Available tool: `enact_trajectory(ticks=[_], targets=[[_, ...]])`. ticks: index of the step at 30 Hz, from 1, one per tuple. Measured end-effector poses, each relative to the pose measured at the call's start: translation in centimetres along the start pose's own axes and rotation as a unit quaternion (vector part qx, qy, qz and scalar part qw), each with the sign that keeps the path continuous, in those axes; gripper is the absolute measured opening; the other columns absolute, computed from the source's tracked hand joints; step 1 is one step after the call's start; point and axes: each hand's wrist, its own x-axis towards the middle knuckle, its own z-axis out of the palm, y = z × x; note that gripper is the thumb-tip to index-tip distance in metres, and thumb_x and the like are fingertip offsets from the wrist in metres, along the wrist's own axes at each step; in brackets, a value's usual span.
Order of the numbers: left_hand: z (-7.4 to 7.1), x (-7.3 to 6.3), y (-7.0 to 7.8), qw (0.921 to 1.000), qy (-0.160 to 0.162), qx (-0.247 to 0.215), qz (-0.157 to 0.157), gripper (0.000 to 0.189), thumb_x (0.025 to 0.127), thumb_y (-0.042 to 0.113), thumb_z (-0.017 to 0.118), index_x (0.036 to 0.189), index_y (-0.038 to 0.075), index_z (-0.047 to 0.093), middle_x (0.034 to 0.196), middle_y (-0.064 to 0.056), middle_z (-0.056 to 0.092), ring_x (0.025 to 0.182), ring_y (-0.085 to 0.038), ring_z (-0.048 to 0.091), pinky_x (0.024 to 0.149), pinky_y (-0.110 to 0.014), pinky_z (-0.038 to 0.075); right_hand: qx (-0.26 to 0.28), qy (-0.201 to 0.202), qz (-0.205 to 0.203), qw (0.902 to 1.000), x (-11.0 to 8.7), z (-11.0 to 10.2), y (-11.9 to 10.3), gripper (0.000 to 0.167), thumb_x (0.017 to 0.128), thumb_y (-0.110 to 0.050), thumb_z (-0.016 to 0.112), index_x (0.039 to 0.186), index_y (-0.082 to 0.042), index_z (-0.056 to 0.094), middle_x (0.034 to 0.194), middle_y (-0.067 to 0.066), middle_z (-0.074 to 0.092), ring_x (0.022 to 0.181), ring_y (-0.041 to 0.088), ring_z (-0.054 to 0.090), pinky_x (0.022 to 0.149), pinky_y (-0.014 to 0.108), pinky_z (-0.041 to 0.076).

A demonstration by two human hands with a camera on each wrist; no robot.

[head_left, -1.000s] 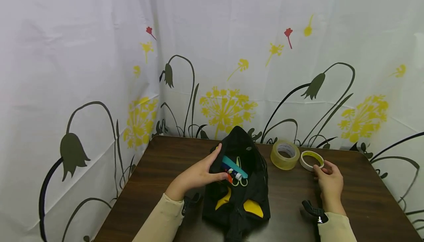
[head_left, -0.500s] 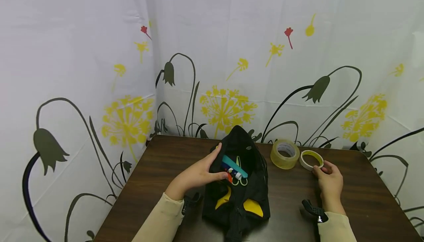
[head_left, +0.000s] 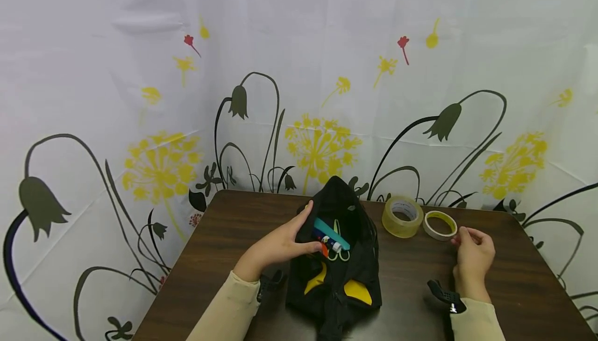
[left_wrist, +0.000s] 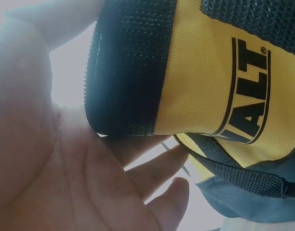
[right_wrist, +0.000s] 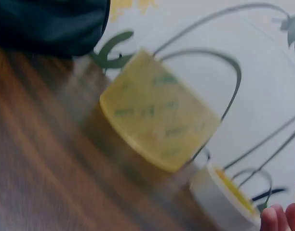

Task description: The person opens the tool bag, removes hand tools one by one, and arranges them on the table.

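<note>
My left hand holds the side of the mouth of a black and yellow tool bag, thumb inside and fingers outside. In the left wrist view the bag's dark edge lies between thumb and fingers. Inside the bag are scissors with pale handles, a blue tube with a white cap, a flat teal item and something orange. My right hand, fingers loosely bent, is just right of a white tape roll with a yellow inside, apart from it, holding nothing visible.
A wider roll of clear packing tape stands left of the white roll, between it and the bag. The dark wooden table ends at the back against a flower-print curtain.
My right hand has come off the white tape roll and shifted a little to the right. The roll stays in place. My left hand and the bag stay still.
</note>
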Motion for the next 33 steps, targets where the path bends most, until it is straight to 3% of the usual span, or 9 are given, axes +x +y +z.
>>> enact_trajectory(ticks=[3,9,14,18,21,26,30,33], targets=[[0.3,0.0,-0.2,1.0,0.004,0.0,0.004,0.115,0.096,0.071,0.072,0.177,0.036,-0.002,0.184,0.004,0.01,0.168,-0.031,0.026,0.133,-0.063,0.029,0.02,-0.013,-0.025,0.9994,-0.2,0.7,-0.5,0.013,0.101,-0.003,0.076,0.108,-0.001,0.065,0.084,-0.002,0.067,0.06,0.007,0.07,0.059,0.018,0.061],[0.0,-0.5,-0.6,0.9999,-0.003,-0.002,0.012,0.114,0.097,0.068,0.073,0.177,0.036,-0.003,0.184,0.003,0.01,0.168,-0.032,0.025,0.133,-0.064,0.029,0.054,-0.06,-0.042,0.9958,-2.7,2.8,-2.7,0.014,0.1,-0.009,0.079,0.106,-0.003,0.067,0.091,0.003,0.067,0.062,0.011,0.073,0.06,0.021,0.062],[-0.1,-0.9,-1.2,0.9999,-0.005,-0.003,0.014,0.115,0.097,0.067,0.074,0.177,0.036,-0.003,0.184,0.002,0.011,0.168,-0.032,0.026,0.133,-0.063,0.029,0.097,-0.112,-0.037,0.9883,-6.6,4.7,-5.0,0.011,0.103,-0.005,0.075,0.105,-0.001,0.066,0.092,0.005,0.067,0.065,0.014,0.073,0.062,0.024,0.063],[-0.2,-1.2,-1.5,0.9997,-0.008,-0.002,0.022,0.115,0.097,0.067,0.074,0.177,0.036,-0.003,0.184,0.002,0.01,0.168,-0.032,0.025,0.133,-0.063,0.028,0.076,-0.195,-0.034,0.9773,-10.7,6.3,-6.3,0.011,0.106,-0.009,0.071,0.109,-0.001,0.064,0.097,0.005,0.065,0.076,0.016,0.072,0.071,0.025,0.064],[-0.4,-1.2,-1.5,0.9997,-0.008,-0.002,0.022,0.114,0.097,0.068,0.074,0.177,0.036,-0.002,0.184,0.002,0.01,0.168,-0.032,0.025,0.133,-0.063,0.028,0.027,-0.276,-0.044,0.9598,-13.3,7.5,-7.0,0.013,0.109,-0.013,0.067,0.115,-0.002,0.063,0.103,0.005,0.064,0.084,0.016,0.071,0.079,0.026,0.064],[-0.5,-1.3,-1.6,0.9997,-0.016,-0.004,0.02,0.114,0.097,0.069,0.073,0.177,0.037,-0.002,0.184,0.002,0.01,0.168,-0.032,0.025,0.133,-0.064,0.028,-0.063,-0.382,-0.059,0.92,-16.8,9.2,-7.4,0.021,0.112,-0.016,0.064,0.124,0.001,0.06,0.109,0.006,0.064,0.09,0.015,0.073,0.086,0.029,0.065],[-0.6,-1.3,-1.4,0.9996,-0.015,-0.008,0.02,0.114,0.096,0.072,0.072,0.176,0.039,-0.002,0.184,0.001,0.011,0.168,-0.032,0.025,0.133,-0.063,0.028,-0.11,-0.45,-0.053,0.8846,-18.3,10.8,-7.7,0.024,0.113,-0.018,0.063,0.128,0.001,0.061,0.114,0.007,0.064,0.093,0.019,0.074,0.089,0.032,0.066],[-0.4,-1.4,-1.1,0.9997,-0.011,-0.009,0.021,0.114,0.096,0.072,0.072,0.177,0.038,-0.001,0.184,0.001,0.012,0.168,-0.031,0.026,0.133,-0.062,0.028,-0.134,-0.481,-0.033,0.8655,-18.6,12.0,-7.8,0.025,0.112,-0.024,0.065,0.128,-0.005,0.063,0.117,0.007,0.065,0.097,0.022,0.074,0.093,0.034,0.066]])
